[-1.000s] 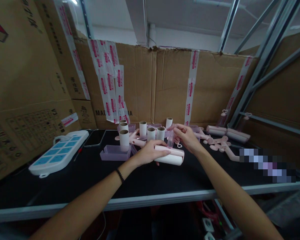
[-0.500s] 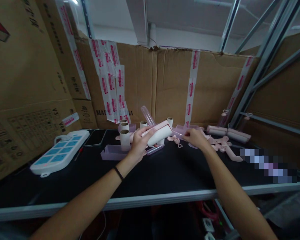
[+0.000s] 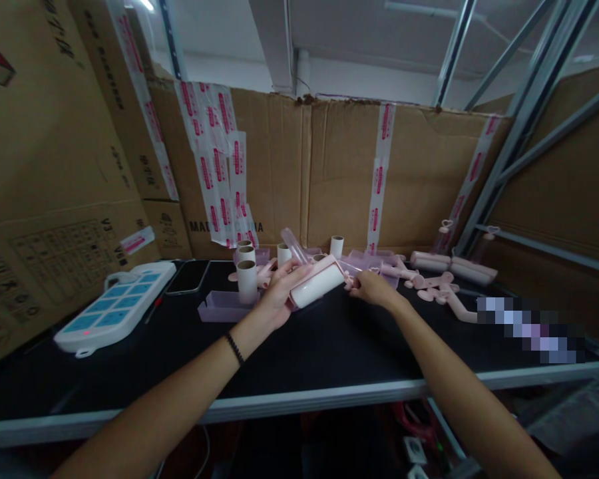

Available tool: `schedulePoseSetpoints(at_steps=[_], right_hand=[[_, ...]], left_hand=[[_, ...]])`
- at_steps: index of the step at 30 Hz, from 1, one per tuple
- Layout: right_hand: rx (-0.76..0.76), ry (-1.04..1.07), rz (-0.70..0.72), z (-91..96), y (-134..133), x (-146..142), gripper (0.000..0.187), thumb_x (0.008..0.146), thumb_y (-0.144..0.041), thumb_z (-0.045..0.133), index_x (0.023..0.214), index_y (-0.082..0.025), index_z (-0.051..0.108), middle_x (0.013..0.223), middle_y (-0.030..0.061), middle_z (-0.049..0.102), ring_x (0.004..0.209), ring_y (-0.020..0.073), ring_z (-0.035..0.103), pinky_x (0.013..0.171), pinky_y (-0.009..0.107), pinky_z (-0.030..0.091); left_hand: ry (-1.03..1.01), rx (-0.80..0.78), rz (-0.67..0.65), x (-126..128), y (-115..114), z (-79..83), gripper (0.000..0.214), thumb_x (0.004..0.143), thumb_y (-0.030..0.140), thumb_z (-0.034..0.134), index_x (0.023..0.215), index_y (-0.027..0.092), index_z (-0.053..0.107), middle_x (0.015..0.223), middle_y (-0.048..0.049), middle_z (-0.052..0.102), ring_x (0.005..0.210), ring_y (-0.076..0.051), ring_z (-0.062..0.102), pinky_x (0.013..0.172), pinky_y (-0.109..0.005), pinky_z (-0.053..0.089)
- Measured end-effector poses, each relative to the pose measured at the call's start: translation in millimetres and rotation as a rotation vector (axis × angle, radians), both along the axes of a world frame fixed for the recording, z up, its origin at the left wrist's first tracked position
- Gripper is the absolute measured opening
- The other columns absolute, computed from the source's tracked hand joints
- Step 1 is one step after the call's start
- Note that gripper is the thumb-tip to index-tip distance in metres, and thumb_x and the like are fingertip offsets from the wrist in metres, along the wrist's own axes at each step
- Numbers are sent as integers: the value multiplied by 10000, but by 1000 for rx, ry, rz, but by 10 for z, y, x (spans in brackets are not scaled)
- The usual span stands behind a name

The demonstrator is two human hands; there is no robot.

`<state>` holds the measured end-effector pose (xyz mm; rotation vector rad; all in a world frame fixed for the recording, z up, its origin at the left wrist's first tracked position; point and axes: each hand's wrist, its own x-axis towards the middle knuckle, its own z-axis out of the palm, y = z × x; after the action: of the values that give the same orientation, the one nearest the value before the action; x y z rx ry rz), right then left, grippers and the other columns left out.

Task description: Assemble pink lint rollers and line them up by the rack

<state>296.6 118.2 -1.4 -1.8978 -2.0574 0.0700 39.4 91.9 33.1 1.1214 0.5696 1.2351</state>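
Note:
My left hand [image 3: 279,296] is wrapped around a lint roller [image 3: 319,286], a white roll in a pale pink holder, tilted up to the right above the table. Just right of it, my right hand [image 3: 372,289] has its fingers pinched at a small pale pink plastic part [image 3: 348,280], mostly hidden by the fingertips. Behind the lint roller leans a clear pinkish cover [image 3: 292,245]. Below and left of these stand several white cardboard-cored rolls [image 3: 247,283], near a translucent purple tray [image 3: 224,307].
On the black table [image 3: 299,362] lie a white power strip [image 3: 114,309] and a phone [image 3: 188,277] at left. More pink parts [image 3: 432,286] and two pink-and-white rollers [image 3: 452,265] lie at right. Cardboard [image 3: 329,166] walls the back; a metal rail [image 3: 319,400] edges the front.
My right hand has moved left from the purple pieces to the small pink part beside the lint roller. My left hand still holds the lint roller, now slightly lower and turned.

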Motion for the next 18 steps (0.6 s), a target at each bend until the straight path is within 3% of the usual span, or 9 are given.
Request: schedulePoseSetpoints(at_steps=[5,8,12,15,18], right_hand=[[59,88,62,87,-12,-4,163,871,-306,638,771,-178,646,739,73,723,700,200,677,630,277,446],[133,322,164,183,-35,-2,219,903,-374,615,792,-187,585,697,40,707,643,172,678,595,257,472],[165,776,395,288,-99,-60,359,880,-531,661,847,-210,503,696,5,701,572,150,668,562,260,531],[200,885,435,344,-159,-125,424,857,-590,682,918,-221,481,660,-21,685,514,136,632,506,247,516],[250,914,453,400,-221,-179,445,852,-587,694,1017,-222,498,656,-33,672,511,130,614,491,235,493]], left_hand=[[80,7,24,9,24,-33,359,732,404,845,954,175,681,937,-33,729,762,-155,685,613,-233,521],[214,64,-21,-1,2,-20,340,715,398,845,912,157,709,870,-40,725,697,-149,656,586,-229,470],[372,196,27,14,-51,5,334,752,468,801,754,149,704,736,-30,683,636,-142,591,558,-236,400],[463,333,75,29,-66,14,368,807,494,744,672,155,691,705,-36,677,673,-162,593,615,-258,421],[540,442,74,34,-62,8,321,866,447,680,737,154,711,758,-52,704,737,-182,623,677,-272,443]])
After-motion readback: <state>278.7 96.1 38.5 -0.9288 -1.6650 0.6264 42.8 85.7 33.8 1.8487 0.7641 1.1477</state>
